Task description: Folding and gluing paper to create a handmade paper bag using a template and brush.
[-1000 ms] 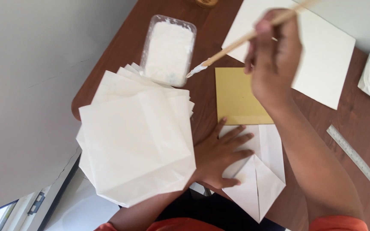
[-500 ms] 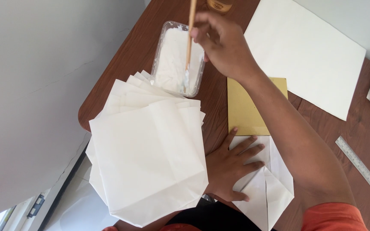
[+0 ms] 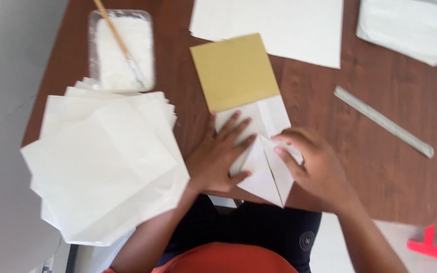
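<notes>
Both hands press flat, open, on the folded white paper [image 3: 259,167] just below the gold sheet [image 3: 233,71]: left hand [image 3: 218,156] beside right hand [image 3: 312,164].

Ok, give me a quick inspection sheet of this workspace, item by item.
Surface: brown wooden table.
Job's things: folded white paper with a gold sheet tucked into it.
Clutter: fanned stack of white sheets, paste tub with brush, metal ruler, large white sheet.
Hands: left hand flat on the folded paper; right hand pressing a flap.
Cables: nothing seen.
Surroundings: grey floor.
</notes>
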